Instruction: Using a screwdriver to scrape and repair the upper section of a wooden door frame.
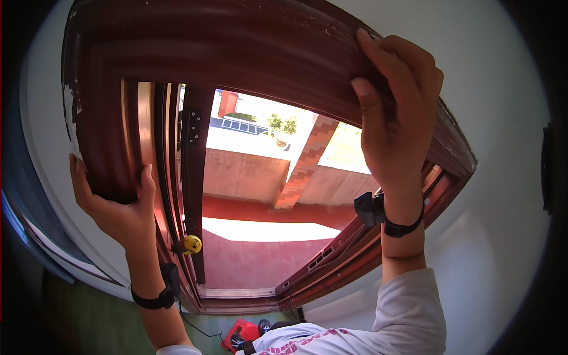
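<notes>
A dark reddish-brown door-frame trim (219, 50) runs across the top of the doorway and down its left side. Its finish is chipped to white along the outer edge. My left hand (121, 216) grips the left piece near its lower end, with the thumb on the inner side and the fingers round the outer edge. Higher up, my right hand (402, 106) clasps the top piece toward its right end, fingers over the outer edge and thumb against the front face. Both arms are raised, and each wrist wears a black strap with a small black device.
A yellow round-ended object (189, 244) sticks out at the left jamb. Near my feet on the green floor lies a red object (241, 332) beside a black cable. White wall (485, 177) flanks the opening; a sunlit reddish floor and low wall lie beyond.
</notes>
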The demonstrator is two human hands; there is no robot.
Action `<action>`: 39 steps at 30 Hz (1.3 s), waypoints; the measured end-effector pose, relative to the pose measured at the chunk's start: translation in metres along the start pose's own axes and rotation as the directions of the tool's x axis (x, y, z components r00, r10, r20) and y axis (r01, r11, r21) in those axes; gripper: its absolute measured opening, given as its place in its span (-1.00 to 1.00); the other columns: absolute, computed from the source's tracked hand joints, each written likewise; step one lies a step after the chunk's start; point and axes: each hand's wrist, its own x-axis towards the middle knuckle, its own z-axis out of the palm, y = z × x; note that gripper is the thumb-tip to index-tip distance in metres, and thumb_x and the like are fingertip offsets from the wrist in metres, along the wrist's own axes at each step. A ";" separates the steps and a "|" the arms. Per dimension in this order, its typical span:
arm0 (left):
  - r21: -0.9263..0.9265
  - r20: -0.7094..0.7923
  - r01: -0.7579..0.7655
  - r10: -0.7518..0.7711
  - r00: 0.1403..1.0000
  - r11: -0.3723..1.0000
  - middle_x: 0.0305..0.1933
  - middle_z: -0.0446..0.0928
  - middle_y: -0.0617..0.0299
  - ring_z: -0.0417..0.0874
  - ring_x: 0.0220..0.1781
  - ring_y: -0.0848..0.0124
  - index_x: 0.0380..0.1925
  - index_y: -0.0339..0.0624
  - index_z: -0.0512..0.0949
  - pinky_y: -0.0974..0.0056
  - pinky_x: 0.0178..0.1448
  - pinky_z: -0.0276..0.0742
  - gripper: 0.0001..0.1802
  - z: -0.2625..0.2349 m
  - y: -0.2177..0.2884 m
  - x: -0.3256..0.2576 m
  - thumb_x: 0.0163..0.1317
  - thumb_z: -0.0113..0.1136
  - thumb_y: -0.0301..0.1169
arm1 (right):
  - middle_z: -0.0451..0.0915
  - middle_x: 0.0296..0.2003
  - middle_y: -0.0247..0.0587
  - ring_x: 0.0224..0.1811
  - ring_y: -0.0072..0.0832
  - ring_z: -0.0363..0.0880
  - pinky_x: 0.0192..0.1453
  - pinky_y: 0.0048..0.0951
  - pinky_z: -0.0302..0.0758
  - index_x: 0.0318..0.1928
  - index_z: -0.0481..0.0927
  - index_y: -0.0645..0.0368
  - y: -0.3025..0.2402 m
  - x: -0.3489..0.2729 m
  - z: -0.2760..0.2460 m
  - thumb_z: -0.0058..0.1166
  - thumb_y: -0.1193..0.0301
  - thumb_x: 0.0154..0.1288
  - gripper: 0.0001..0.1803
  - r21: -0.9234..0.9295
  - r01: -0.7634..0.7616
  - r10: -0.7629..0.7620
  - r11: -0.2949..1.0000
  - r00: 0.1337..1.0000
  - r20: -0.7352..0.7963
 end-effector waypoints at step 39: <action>0.074 -0.020 -0.078 0.080 0.997 0.994 0.42 0.23 -0.16 0.35 0.39 -0.07 0.37 -0.26 0.14 -0.05 0.36 0.42 -0.02 0.001 -0.002 -0.001 0.10 0.44 -0.04 | 0.50 -0.30 -0.40 -0.22 -0.41 0.41 -0.10 -0.32 0.18 -0.24 0.61 -0.02 0.014 -0.027 -0.005 0.37 0.47 0.05 -0.75 -0.033 0.053 -0.058 0.998 0.983 -0.175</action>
